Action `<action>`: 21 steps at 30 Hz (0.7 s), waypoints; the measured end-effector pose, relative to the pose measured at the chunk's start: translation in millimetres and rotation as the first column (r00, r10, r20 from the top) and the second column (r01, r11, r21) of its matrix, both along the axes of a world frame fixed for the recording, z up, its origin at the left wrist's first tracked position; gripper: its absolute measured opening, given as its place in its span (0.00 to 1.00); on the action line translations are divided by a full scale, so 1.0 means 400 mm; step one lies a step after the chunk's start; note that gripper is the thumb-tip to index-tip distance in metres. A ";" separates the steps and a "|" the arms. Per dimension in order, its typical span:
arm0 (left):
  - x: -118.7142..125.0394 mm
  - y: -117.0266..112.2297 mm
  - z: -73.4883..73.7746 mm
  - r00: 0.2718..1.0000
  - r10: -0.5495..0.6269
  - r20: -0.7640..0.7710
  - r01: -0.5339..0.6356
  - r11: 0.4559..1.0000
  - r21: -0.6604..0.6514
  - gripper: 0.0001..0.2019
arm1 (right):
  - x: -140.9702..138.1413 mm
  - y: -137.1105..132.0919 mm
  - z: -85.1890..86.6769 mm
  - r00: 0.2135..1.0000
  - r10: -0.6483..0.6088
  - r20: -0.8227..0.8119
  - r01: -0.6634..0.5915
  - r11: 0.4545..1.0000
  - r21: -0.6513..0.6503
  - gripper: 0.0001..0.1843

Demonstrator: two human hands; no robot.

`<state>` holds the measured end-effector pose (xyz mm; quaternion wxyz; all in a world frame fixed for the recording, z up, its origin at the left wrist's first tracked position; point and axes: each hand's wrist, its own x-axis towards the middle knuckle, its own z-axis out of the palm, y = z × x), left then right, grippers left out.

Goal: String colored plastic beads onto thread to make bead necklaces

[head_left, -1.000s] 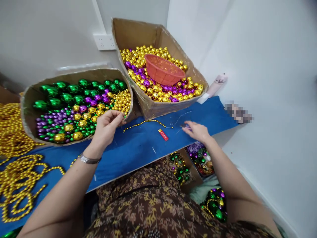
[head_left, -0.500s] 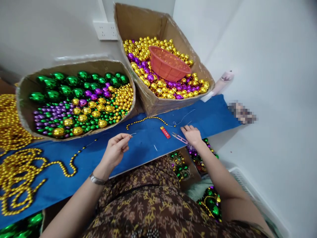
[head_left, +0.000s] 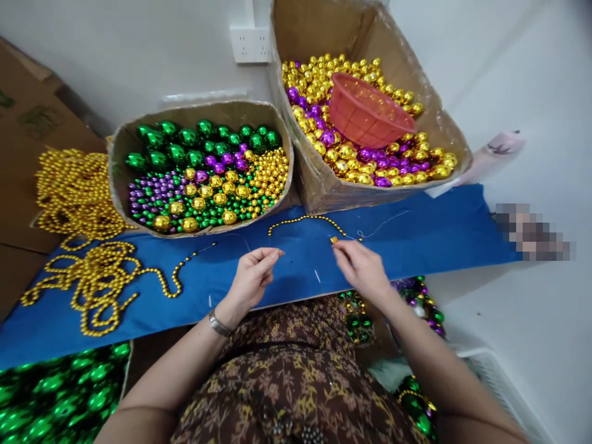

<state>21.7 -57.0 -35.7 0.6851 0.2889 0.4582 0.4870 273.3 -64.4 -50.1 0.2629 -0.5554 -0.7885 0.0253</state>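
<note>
Over the blue cloth, my left hand (head_left: 253, 275) is closed in a pinch, thumb against forefinger. What sits at its fingertips is too small to make out. My right hand (head_left: 363, 266) has its fingers closed on a small red packet; only the packet's gold end (head_left: 333, 240) shows beyond the fingertips. The scissors are hidden around that hand. Just beyond it lies a short string of gold beads (head_left: 305, 217) with loose thread (head_left: 383, 222) trailing right. Between my hands a thin white stick (head_left: 317, 275) rests on the cloth.
Two cardboard boxes (head_left: 113, 179) (head_left: 319, 200) hold green, purple and gold beads. A red basket (head_left: 370, 114) sits in the right box. Gold bead strands (head_left: 104, 277) are piled at left on the blue-covered table (head_left: 435, 237). Green balls (head_left: 60, 394) lie below.
My right hand has moved left from beside the scissors onto the red packet, covering most of it. My left hand keeps its pinch, and the view has turned left.
</note>
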 end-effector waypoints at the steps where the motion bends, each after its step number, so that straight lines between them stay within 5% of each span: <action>1: 0.001 -0.004 0.002 1.000 0.010 -0.005 -0.010 1.000 0.014 0.15 | -0.048 -0.017 0.017 0.986 0.080 -0.143 -0.079 0.997 0.012 0.10; 6: 0.009 -0.022 0.004 0.996 0.068 -0.063 -0.061 0.993 0.102 0.13 | -0.193 -0.066 0.058 0.899 0.198 -0.392 -0.198 0.979 0.041 0.08; 21: 0.002 -0.034 -0.018 0.975 0.158 -0.156 -0.124 0.970 0.209 0.13 | -0.229 -0.065 0.047 0.913 0.157 -0.378 -0.150 0.987 0.048 0.07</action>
